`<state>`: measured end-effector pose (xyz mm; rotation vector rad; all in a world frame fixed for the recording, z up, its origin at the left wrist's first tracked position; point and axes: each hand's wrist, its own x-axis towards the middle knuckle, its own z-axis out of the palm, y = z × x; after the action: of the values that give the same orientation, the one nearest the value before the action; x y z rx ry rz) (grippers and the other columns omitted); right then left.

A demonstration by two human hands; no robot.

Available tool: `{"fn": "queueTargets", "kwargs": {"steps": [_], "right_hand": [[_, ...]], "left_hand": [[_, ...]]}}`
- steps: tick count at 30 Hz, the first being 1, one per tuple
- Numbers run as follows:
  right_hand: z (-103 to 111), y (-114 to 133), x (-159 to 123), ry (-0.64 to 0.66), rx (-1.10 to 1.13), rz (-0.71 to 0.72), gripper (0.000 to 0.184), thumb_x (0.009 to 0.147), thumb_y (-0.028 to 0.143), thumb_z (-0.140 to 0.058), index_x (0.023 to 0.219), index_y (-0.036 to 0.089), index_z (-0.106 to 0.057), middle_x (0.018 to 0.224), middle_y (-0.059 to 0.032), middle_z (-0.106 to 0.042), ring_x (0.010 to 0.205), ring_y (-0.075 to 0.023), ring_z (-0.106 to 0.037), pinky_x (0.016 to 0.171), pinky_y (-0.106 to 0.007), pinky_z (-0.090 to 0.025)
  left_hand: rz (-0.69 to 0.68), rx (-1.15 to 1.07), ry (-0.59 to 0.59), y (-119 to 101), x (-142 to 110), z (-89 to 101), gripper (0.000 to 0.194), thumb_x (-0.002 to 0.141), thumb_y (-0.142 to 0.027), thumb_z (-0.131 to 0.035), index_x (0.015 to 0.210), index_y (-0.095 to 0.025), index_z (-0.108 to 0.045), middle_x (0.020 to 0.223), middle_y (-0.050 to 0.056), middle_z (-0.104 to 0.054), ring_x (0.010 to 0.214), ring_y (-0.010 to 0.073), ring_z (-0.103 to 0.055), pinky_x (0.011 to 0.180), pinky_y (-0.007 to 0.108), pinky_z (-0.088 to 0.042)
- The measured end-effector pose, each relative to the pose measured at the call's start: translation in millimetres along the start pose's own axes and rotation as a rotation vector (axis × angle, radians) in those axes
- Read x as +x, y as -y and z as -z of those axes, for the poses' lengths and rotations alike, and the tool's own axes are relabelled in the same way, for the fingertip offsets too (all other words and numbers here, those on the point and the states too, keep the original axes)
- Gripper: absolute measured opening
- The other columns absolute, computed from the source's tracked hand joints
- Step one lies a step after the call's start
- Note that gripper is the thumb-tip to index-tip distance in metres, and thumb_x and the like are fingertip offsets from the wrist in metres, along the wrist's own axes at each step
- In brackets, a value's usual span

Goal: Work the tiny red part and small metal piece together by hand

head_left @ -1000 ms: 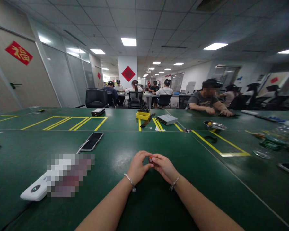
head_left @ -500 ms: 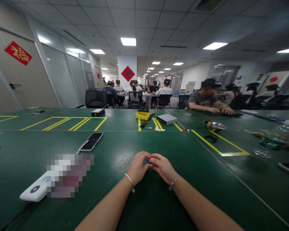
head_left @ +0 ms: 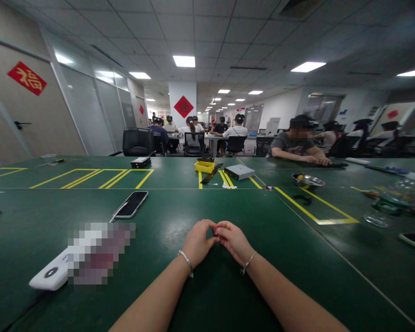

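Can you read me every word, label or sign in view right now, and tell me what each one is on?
"福" in gold on the tilted red sign on the door at left.
Red diamond sign on the white pillar: its character is too blurred to read.
Small red sign farther back: too small to read.
White device on the green table: its markings are pixelated and unreadable.

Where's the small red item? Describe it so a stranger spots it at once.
On the long green workbench, look at the two bare hands meeting near the camera wearer. The tiny red object is pinched between the left hand and right hand, mostly hidden by their fingers. Nothing else there sits between them.
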<state>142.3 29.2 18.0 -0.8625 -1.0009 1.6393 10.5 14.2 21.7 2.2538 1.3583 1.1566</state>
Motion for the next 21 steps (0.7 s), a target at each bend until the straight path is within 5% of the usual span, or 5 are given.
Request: {"fn": "queueTargets", "kwargs": {"steps": [6,21], "right_hand": [[0.4,0.4,1.1,-0.004,0.012,-0.002,0.020,0.056,0.018,-0.064,0.070,0.015,-0.051,0.063,0.0006,-0.057,0.058,-0.0088,-0.051,0.054,-0.022,-0.040],[0.5,-1.9,0.3,0.022,0.013,-0.005,0.023,0.055,0.021,-0.066,0.072,0.015,-0.052,0.070,-0.0008,-0.058,0.065,-0.0102,-0.054,0.063,-0.026,-0.043]], "left_hand": [[-0.048,-0.006,-0.027,3.1,0.7,-1.0,0.034,0.058,-0.013,-0.063,0.089,-0.021,-0.051,0.096,0.002,-0.055,0.093,0.0169,-0.047,0.084,0.033,-0.036],[0.085,0.043,0.080,-2.4,-0.9,-0.4,0.024,0.067,-0.011,-0.053,0.089,-0.021,-0.050,0.092,0.001,-0.056,0.089,0.0157,-0.049,0.080,0.029,-0.037]]}}
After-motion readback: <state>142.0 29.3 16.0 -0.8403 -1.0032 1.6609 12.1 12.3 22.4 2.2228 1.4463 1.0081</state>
